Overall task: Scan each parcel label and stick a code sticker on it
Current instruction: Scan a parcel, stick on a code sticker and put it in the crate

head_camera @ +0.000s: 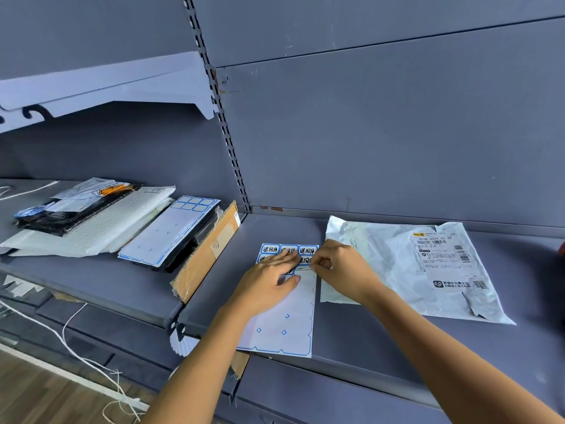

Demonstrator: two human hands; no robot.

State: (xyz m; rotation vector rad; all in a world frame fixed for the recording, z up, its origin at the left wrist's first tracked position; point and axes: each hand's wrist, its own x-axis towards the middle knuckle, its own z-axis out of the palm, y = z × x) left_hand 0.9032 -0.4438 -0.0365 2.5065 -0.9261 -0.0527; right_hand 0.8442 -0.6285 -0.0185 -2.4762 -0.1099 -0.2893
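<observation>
A blue-bordered sticker sheet (286,319) lies on the grey shelf (382,341) in front of me, with a few printed stickers left along its far end. My left hand (269,283) lies flat on the sheet, fingers straight, pressing it down. My right hand (339,267) pinches a sticker at the sheet's upper right edge. To the right lies a white plastic parcel (394,270) with its printed label (449,258) face up, touching my right wrist.
On the left shelf section sits a stack of parcels (82,215), a second sticker sheet (171,229) on a dark parcel, and a flat cardboard box (208,255) leaning at the divider. White cord (73,347) trails below. An upper shelf (107,87) overhangs at left.
</observation>
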